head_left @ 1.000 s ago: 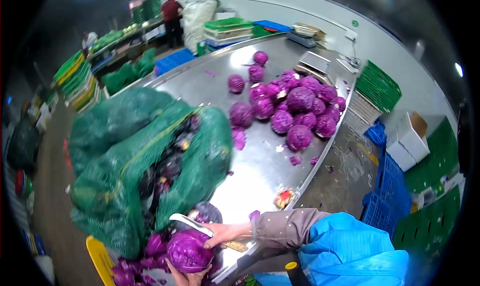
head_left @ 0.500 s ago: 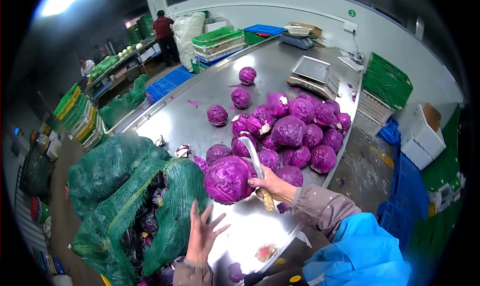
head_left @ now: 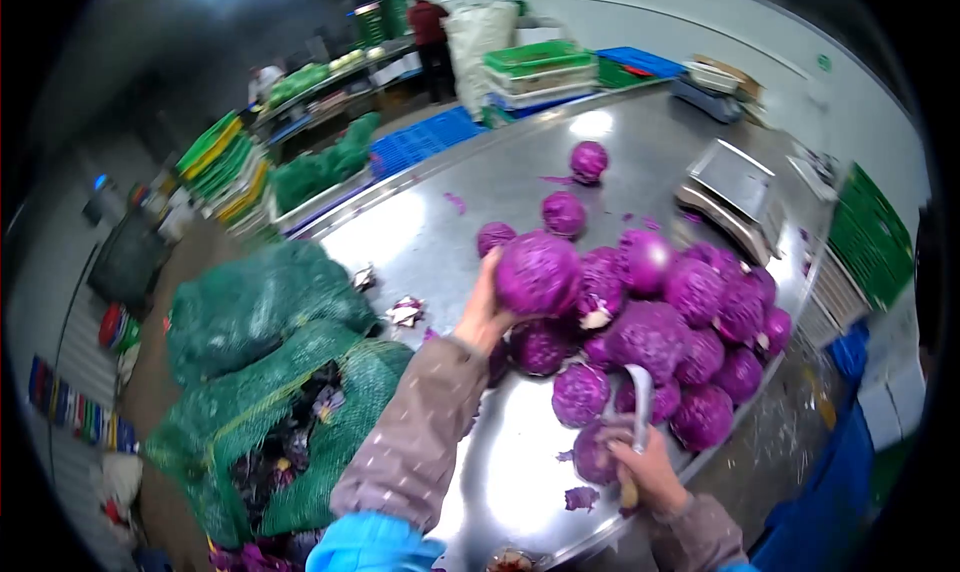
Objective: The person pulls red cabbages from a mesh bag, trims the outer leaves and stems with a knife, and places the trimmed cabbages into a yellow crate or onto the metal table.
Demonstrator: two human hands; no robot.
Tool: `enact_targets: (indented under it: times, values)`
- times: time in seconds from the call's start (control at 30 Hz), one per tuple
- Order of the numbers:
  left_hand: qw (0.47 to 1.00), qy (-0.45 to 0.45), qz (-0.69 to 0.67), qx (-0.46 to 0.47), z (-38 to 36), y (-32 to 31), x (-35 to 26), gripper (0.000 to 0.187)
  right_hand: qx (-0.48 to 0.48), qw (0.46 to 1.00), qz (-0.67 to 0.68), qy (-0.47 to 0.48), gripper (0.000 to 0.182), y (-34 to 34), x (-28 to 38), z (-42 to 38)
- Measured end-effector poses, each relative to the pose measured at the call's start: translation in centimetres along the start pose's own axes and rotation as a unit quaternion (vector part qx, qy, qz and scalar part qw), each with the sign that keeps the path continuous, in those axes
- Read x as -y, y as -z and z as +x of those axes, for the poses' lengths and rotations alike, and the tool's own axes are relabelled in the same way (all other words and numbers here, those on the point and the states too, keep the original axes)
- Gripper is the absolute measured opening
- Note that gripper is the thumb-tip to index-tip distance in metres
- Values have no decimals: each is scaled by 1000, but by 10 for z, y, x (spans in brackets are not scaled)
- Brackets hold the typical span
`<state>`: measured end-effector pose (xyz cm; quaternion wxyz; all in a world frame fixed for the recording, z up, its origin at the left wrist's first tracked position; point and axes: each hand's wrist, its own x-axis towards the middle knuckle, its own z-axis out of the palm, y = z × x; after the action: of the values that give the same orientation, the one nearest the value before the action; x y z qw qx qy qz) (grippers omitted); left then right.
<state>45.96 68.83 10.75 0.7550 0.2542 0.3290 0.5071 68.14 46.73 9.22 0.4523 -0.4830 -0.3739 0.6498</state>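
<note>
My left hand (head_left: 483, 310) is closed on a large red cabbage (head_left: 538, 274), gripping it from the left side above the metal table (head_left: 400, 222). In my right hand (head_left: 653, 470) is a knife (head_left: 641, 397) with a pale curved blade pointing up and a light brown handle. Right beside the fingers of that hand, a smaller red cabbage (head_left: 594, 454) lies near the table's front edge. A heap of red cabbages (head_left: 648, 340) spreads to the right of the held one, with a few single ones farther back.
Green mesh sacks (head_left: 265, 302), one gaping with dark leaves inside, stand at the left. A scale (head_left: 735, 187) sits on the table's right side. Crates (head_left: 540, 72) are stacked at the far edge. A person in dark red (head_left: 428, 27) stands in the background.
My left hand has gone from open and low to holding the large cabbage farther forward. My right hand, still with the knife, has left that cabbage and moved right and down. The view has shifted.
</note>
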Motion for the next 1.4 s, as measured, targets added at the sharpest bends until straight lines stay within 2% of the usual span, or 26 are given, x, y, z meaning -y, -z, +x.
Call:
enact_targets:
  times: [0.07,0.1,0.13,0.2,0.3,0.4,0.43,0.5,0.57,0.63,0.7,0.8,0.87,0.93,0.97,1.0,1.07,1.1,1.13,1.17,1.2,1.27,1.3,1.33,1.37,1.4]
  values:
    - [999,10,36,-32,33,-9,-5,55,-24,999,31,-17,36,17,-15,-10]
    - [999,8,13,-35,51,-10,-4,53,-28,999,32,-28,34,20,-17,-14]
    - [997,-4,26,-73,68,-10,-1,54,-34,998,33,-39,33,23,-20,-18]
    - [993,44,-3,-109,97,-5,1,60,-29,998,24,-49,34,32,-28,-24]
    - [985,-71,110,-115,102,-22,8,72,-23,999,21,-44,34,42,-46,-27]
    - [983,-29,160,-88,90,-31,7,78,-13,999,6,-33,32,44,-50,-28]
    - [983,-21,176,-41,87,-27,7,79,-10,999,1,-33,31,42,-49,-28]
    - [978,-17,207,-17,81,-26,10,75,1,999,-7,-34,31,37,-46,-29]
    - [973,-37,229,-2,45,-36,15,66,-24,998,-2,-51,29,27,-45,-32]
    - [974,-47,221,-1,-6,-42,25,52,2,998,-3,-69,29,20,-46,-35]
    - [975,-49,214,37,-54,-29,41,48,21,996,21,-81,28,5,-49,-41]
    - [965,-114,233,40,-138,-2,65,33,74,994,32,-74,24,-33,-45,-60]
    - [969,-95,228,-23,-198,20,72,29,116,987,27,-111,23,-54,-51,-77]
    - [938,-185,280,-91,-246,66,99,27,130,966,86,-205,23,-72,-68,-94]
    - [929,-180,289,-147,-281,80,104,27,130,959,98,-232,25,-87,-71,-107]
    - [912,-198,321,-163,-313,105,114,24,234,930,70,-274,27,-81,-83,-108]
    - [815,-209,502,-199,-385,162,125,21,260,922,30,-284,31,-96,-106,-118]
    - [721,-195,629,-217,-424,194,124,26,265,921,23,-286,31,-106,-111,-119]
    - [675,-202,671,-231,-462,217,117,31,297,906,24,-301,30,-116,-115,-120]
    - [585,-199,759,-206,-495,236,103,36,329,890,24,-315,30,-128,-117,-121]
    - [506,-147,825,-203,-529,253,91,36,330,889,20,-317,30,-144,-114,-125]
    - [582,-142,706,-378,-584,296,78,30,316,882,-31,-349,28,-183,-102,-131]
    - [558,-146,697,-425,-605,313,69,33,301,888,-54,-343,25,-201,-100,-135]
    - [569,-128,654,-482,-622,332,64,29,298,890,-55,-340,25,-215,-101,-136]
    - [555,-111,639,-521,-633,340,47,24,309,886,-61,-339,23,-227,-105,-136]
    - [544,-31,605,-580,-643,346,32,20,321,882,-67,-339,21,-239,-109,-133]
